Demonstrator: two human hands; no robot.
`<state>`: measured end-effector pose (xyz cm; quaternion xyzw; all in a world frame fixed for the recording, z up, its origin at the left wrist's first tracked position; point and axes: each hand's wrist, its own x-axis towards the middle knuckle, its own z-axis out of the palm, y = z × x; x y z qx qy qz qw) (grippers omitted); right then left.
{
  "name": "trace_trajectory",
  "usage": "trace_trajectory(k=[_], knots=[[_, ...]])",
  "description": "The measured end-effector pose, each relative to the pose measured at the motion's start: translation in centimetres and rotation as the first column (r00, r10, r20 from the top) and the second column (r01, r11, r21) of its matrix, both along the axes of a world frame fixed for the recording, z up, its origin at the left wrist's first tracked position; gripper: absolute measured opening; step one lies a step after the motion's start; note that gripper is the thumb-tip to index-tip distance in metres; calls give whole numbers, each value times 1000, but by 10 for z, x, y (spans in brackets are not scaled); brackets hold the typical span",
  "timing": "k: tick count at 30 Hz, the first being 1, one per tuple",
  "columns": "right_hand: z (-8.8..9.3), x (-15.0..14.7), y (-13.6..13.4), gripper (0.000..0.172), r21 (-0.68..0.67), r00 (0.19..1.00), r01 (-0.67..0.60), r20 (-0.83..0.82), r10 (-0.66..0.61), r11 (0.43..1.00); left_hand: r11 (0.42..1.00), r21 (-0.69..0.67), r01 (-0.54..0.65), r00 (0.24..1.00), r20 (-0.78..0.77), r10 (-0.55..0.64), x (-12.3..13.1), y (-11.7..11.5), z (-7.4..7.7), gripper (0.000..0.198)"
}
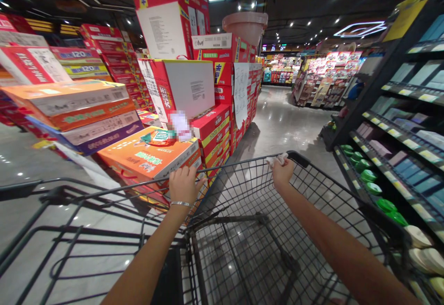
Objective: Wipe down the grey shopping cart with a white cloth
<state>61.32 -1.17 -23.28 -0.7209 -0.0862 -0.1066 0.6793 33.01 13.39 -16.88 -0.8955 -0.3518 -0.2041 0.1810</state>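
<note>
A black wire shopping cart (239, 161) fills the lower part of the view, its mesh basket bare apart from shadows. My left hand (183, 185), with a silver bracelet at the wrist, has its fingers curled over the cart's far rim. Beside that hand stands an orange carton (152, 155) with a green and red packet (159, 137) on top. Near the rim's right corner, my right hand (282, 172) is closed around a crumpled white tissue (276, 159) and the rim. Both arms reach forward over the basket.
Stacked red and white cartons (189, 85) rise close ahead on the left, with orange and purple boxes (100, 131) nearer. Dark shelves (391, 129) of boxed goods line the right. A shiny floor aisle (277, 111) runs between them toward a display stand (326, 78).
</note>
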Motion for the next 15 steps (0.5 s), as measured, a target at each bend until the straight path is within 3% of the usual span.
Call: trace_trajectory(k=[5, 15], knots=[[0, 8, -1, 22, -56, 989, 143, 35, -141, 988, 1000, 5, 21, 1000, 10, -21, 1, -3, -1, 40], [-3, 8, 1, 14, -104, 989, 138, -38, -143, 985, 999, -34, 32, 998, 48, -30, 1, -1, 0, 35]])
